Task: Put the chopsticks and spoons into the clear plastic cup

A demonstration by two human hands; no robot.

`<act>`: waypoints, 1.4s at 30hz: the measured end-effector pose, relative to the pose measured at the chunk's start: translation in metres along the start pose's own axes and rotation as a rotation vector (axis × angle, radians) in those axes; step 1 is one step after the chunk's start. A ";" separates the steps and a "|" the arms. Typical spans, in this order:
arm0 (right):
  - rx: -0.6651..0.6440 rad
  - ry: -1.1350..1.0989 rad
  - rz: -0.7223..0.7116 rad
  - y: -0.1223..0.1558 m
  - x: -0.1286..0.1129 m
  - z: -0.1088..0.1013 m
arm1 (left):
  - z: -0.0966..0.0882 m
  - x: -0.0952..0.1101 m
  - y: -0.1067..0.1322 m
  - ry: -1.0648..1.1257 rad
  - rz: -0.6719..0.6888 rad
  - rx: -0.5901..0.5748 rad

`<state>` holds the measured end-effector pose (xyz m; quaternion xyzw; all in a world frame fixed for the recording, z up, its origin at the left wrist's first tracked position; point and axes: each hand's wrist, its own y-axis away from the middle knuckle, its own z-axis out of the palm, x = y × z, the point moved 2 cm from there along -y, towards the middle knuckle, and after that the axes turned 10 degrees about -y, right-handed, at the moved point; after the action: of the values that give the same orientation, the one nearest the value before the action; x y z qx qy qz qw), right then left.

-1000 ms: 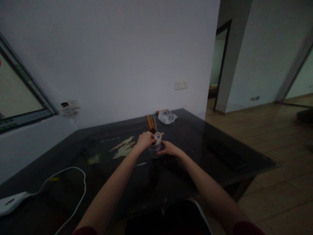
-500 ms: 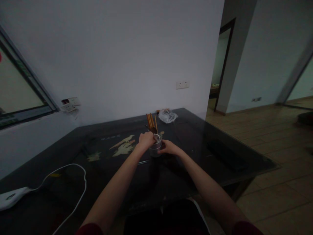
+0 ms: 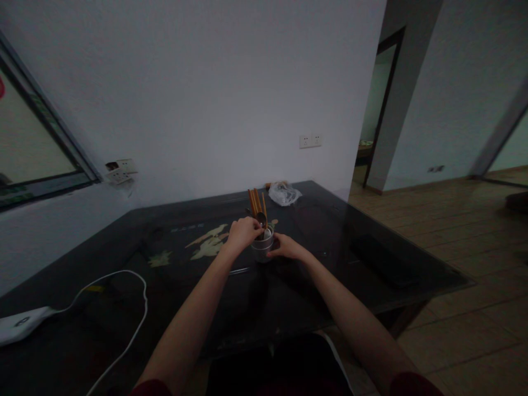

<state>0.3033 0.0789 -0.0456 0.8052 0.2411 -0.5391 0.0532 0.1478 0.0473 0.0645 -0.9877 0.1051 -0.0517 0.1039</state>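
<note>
A silvery cylindrical utensil holder [image 3: 262,252] stands upright on the dark table, in front of me. Several brown chopsticks [image 3: 253,201] rise from it, along with a spoon [image 3: 261,218] whose bowl points up. Something pale shows inside the rim, too small to name. My left hand [image 3: 244,231] is at the holder's top left, its fingers closed in a pinch at the spoon's stem. Against the holder's right side, my right hand [image 3: 287,247] has its thumb and fingers curved around the wall. Its farther fingers are partly hidden.
A crumpled clear plastic bag [image 3: 284,193] lies at the table's back edge by the wall. On the left are a white power strip [image 3: 25,324] and its looping cable [image 3: 144,300]. A dark flat object [image 3: 383,261] lies on the right.
My left hand has lifted slightly out of the holder's mouth, and its fingers now show at the spoon's stem. The right hand stays on the holder. The view has shifted slightly.
</note>
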 end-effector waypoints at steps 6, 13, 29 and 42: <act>-0.030 -0.097 0.034 -0.002 0.005 0.001 | 0.031 -0.038 0.036 0.669 -0.131 0.604; 0.020 -0.210 -0.021 -0.002 0.005 0.005 | 0.111 -0.061 0.046 1.142 -0.273 0.476; 0.139 -0.215 -0.064 0.000 -0.001 0.012 | 0.110 -0.043 0.052 1.338 -0.166 0.268; 0.218 -0.224 -0.064 0.002 -0.009 -0.025 | 0.113 -0.011 0.027 1.476 -0.076 0.240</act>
<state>0.3229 0.0833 -0.0277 0.7331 0.1992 -0.6498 -0.0254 0.1461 0.0462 -0.0519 -0.6811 0.1070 -0.7157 0.1115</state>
